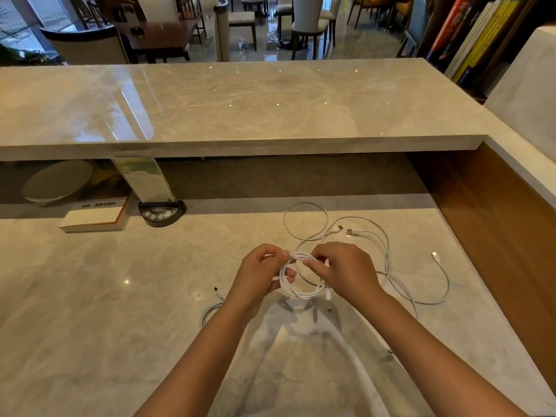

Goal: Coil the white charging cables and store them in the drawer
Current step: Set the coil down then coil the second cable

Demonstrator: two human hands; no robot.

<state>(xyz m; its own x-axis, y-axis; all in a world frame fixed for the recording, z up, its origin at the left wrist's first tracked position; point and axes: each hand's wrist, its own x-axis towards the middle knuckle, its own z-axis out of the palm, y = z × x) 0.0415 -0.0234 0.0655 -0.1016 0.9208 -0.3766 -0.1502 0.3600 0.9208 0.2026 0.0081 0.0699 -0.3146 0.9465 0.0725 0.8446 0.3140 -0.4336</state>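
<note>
A small coil of white charging cable (296, 288) hangs between my hands above the marble desk (120, 296). My left hand (261, 273) grips the coil's left side, fingers through the loop. My right hand (341, 270) pinches the top right of the same coil. Loose white cables (388, 251) lie in wide loops on the desk behind and to the right of my hands, with several plugs showing. Another white cable (212, 308) lies partly hidden under my left forearm. No drawer is in view.
A raised marble counter (240, 100) runs across the back. Under it stand a book (93, 216), a dark round device with buttons (161, 213), an acrylic sign holder (144, 179) and a round grey dish (58, 182). A wooden side panel (496, 236) bounds the right.
</note>
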